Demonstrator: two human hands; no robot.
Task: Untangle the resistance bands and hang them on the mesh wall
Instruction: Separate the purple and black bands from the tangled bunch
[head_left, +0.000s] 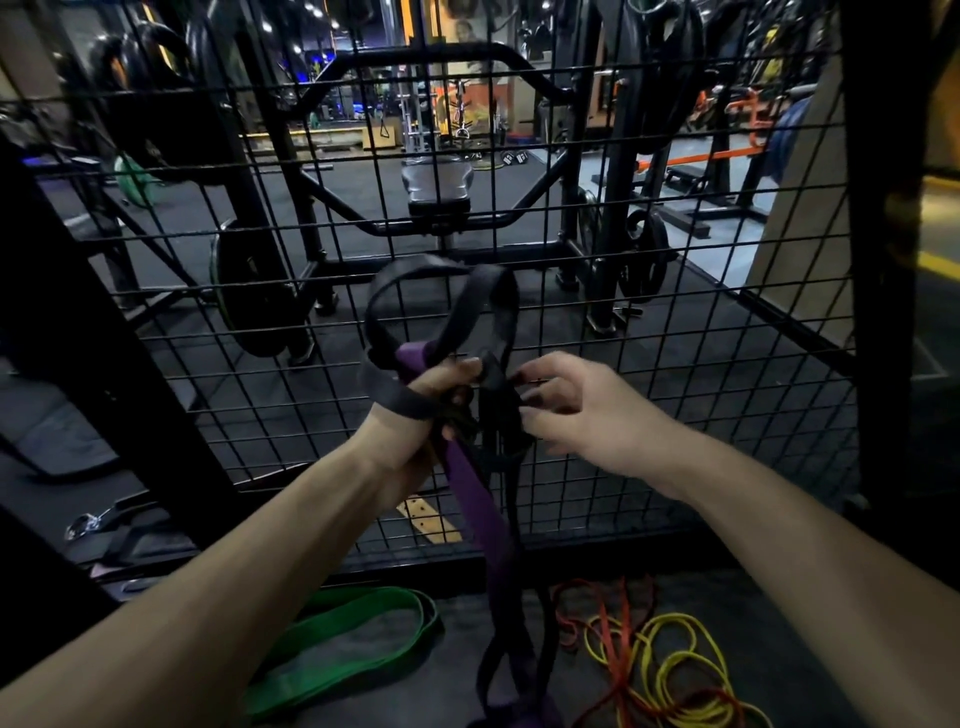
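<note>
Tangled bands (470, 467): held in both hands before mesh wall (675, 364), hanging to floor (457, 639). Flat band (337, 639): on floor, left. Thin bands (649, 660): on floor, right. Weight rack (441, 156): behind mesh.

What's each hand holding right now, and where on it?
The left hand grips the purple band and black band together at their upper tangle. The right hand's fingers pinch a black strand beside it.
</note>
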